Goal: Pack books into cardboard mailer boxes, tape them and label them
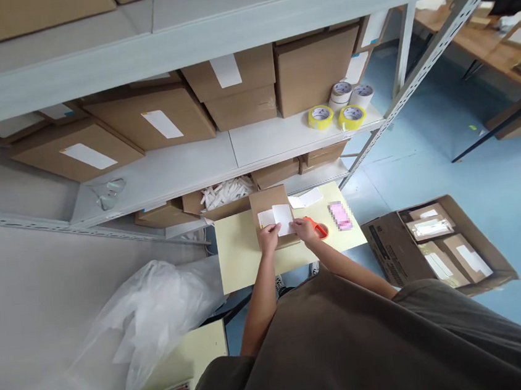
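From the head view we record a small cardboard box (268,201) lying on a pale yellow board (241,256), its long axis appearing to run away from the person toward the shelving. A white paper slip (283,218) lies on the box's near part, with a second white slip (266,218) just to its left. The left hand (269,239) is the nearer to the slips: its fingers (264,230) sit close together at their near edge, though we cannot tell whether they pinch the paper. The right hand (304,230) is at the box's right side, fingers bunched and touching or just beside the first slip; any grip is unclear. An orange tape dispenser (317,227) lies just right of that hand. Beyond it lies a pixelated pink object (340,215). Grey steel shelving (155,169) holding cartons stands ahead, and an open carton (437,244) sits on the blue floor at right.
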Demonstrator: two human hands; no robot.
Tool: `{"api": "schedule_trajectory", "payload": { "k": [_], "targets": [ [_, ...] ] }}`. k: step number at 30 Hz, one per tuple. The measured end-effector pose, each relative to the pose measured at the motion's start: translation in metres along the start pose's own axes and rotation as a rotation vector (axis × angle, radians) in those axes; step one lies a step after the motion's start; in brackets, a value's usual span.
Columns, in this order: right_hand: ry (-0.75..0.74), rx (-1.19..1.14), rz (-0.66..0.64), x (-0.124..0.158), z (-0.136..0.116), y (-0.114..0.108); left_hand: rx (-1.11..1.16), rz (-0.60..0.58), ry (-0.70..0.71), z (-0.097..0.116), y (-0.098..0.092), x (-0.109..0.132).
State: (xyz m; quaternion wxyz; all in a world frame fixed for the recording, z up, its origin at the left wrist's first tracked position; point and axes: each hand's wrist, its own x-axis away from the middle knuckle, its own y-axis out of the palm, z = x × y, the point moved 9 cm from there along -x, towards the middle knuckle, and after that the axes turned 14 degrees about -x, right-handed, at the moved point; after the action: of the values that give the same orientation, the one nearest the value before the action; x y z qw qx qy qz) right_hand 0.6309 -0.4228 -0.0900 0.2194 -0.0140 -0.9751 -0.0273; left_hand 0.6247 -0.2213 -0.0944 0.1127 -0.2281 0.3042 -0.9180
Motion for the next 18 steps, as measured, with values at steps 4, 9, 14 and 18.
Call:
{"api": "schedule_trajectory", "payload": {
  "k": [4,9,14,18],
  "targets": [
    [0.01,0.153,0.089,-0.015,0.017,-0.018,-0.207,0.0,-0.047,-0.002,0.016,0.007],
    [-0.053,0.207,0.124,-0.021,0.026,-0.023,-0.405,0.004,-0.034,0.006,0.022,0.013],
    [-0.038,0.235,0.126,-0.02,0.032,-0.026,-0.533,-0.042,-0.023,0.005,0.027,0.014],
    [-0.005,0.311,0.136,-0.023,0.034,-0.025,-0.607,-0.103,-0.043,0.003,0.034,0.011]
  ]
}}
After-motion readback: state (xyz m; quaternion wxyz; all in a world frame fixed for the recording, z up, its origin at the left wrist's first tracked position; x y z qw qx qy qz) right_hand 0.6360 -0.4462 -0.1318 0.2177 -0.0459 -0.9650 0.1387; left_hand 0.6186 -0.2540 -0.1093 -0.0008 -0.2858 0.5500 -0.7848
